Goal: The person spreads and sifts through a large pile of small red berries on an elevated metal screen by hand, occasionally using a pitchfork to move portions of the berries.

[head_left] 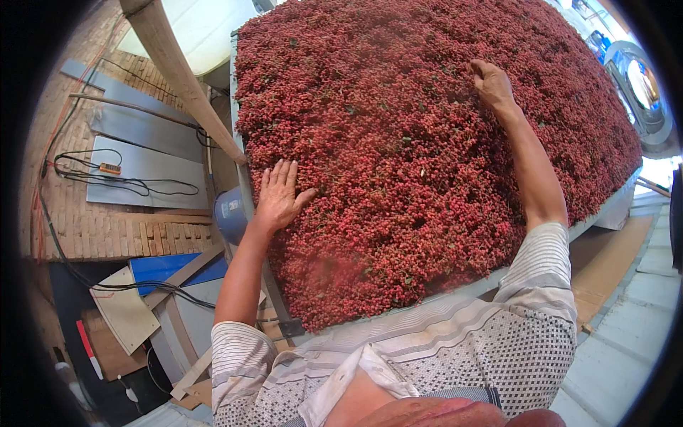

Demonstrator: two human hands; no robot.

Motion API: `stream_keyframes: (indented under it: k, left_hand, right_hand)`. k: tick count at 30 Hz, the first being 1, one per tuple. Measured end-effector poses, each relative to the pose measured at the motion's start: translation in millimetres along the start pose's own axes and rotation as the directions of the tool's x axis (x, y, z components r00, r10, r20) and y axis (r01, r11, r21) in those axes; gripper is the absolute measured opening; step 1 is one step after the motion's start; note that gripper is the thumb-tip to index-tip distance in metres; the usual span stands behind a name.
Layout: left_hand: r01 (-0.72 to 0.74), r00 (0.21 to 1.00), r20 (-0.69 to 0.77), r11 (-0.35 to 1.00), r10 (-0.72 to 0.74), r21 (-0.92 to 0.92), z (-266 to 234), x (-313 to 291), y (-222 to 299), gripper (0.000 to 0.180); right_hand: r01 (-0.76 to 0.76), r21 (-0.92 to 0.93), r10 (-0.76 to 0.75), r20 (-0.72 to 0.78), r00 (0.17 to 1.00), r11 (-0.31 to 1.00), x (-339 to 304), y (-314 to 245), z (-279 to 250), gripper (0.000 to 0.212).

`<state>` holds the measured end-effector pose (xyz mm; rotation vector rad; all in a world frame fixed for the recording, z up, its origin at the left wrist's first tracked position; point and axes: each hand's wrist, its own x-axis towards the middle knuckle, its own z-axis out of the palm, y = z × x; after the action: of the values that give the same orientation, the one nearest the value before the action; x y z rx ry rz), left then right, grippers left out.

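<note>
A broad, deep layer of small red berries (370,178) on thin stems, much like fresh Sichuan peppercorns, fills a large bed with a pale metal rim (237,85). A few green leaves are mixed in. My left hand (279,196) rests flat on the berries by the bed's left rim, its fingers stretched out and thumb apart. Farther off to the right, my right hand (491,85) is over the berries with its fingers curled together. Whatever may be between those fingertips is hidden or too small to make out.
Along the left side a wooden pole (185,78) slants down to the rim, above a blue bucket (231,213). Black cables (142,185) and an orange power strip (110,169) lie over grey panels near brickwork. A round metal machine part (637,89) stands at the far right.
</note>
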<state>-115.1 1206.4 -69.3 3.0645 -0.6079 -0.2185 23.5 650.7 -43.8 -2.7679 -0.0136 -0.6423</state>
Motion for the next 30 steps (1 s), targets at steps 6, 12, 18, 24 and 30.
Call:
stream_keyframes:
  k: [6,12,18,24,30]
  left_hand:
    - [0.003,1.0,0.007,1.0,-0.003,0.007,0.7,-0.3,-0.5,0.087]
    - [0.023,1.0,0.014,1.0,-0.024,0.008,-1.7,3.3,2.6,0.084]
    - [0.011,1.0,-0.003,1.0,-0.011,-0.002,1.0,1.1,0.5,0.086]
    - [0.008,1.0,0.029,1.0,-0.008,-0.002,-1.2,4.0,4.3,0.085]
    - [0.032,0.999,0.024,0.999,-0.032,0.001,1.1,-0.4,-1.0,0.082]
  right_hand:
    - [0.041,-0.06,-0.029,0.198,0.98,0.997,-44.8,-53.5,-26.5,0.049]
    - [0.19,-0.074,-0.158,0.314,0.936,0.979,-82.1,-36.1,5.3,0.054]
    - [-0.123,-0.32,0.181,0.158,0.971,0.939,-35.4,-12.2,-31.9,0.075]
    - [-0.322,-0.342,0.433,0.328,0.84,0.883,-50.8,13.4,16.3,0.083]
    - [-0.234,-0.385,0.302,0.128,0.944,0.893,-52.4,15.7,-33.7,0.075]
